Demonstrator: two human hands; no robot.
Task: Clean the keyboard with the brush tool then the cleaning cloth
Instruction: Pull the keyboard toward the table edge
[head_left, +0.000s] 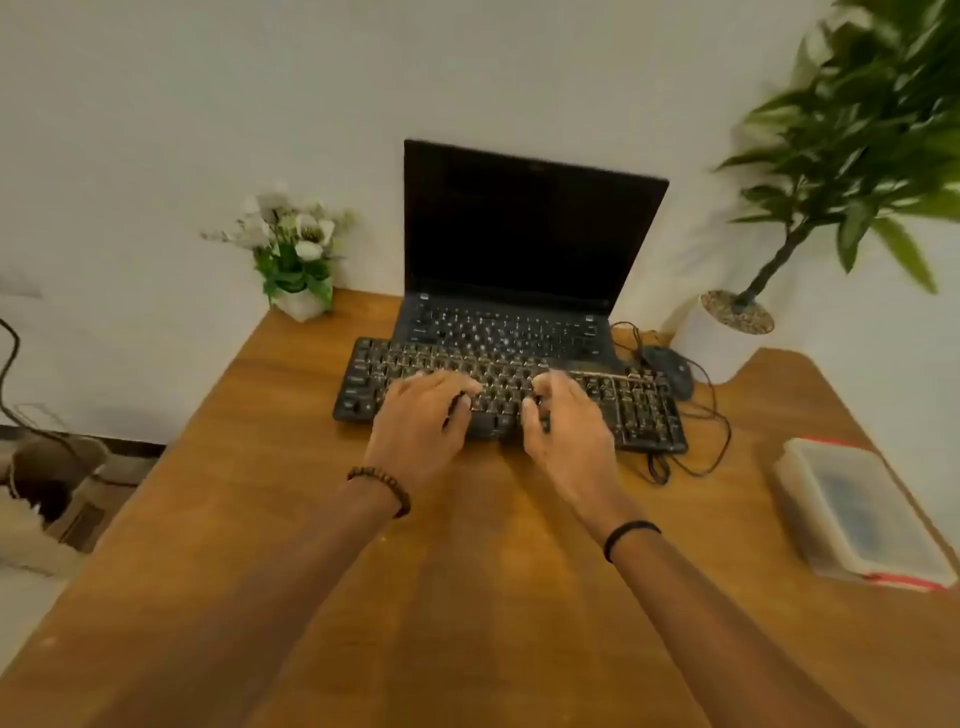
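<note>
Forearms extended, left hand (423, 418) and right hand (565, 423) rest relaxed, palms down, on keyboard (644, 410).

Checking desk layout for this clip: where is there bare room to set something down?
Bare desk left of the keyboard, from the flower pot forward; more between the right hand and the plastic box. Crowded right of the keyboard: mouse and loose cables. Laptop fills the back.

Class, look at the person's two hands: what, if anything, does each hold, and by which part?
Nothing is held: the left hand and the right hand both rest, fingers loosely bent, on the keys of the keyboard.
</note>
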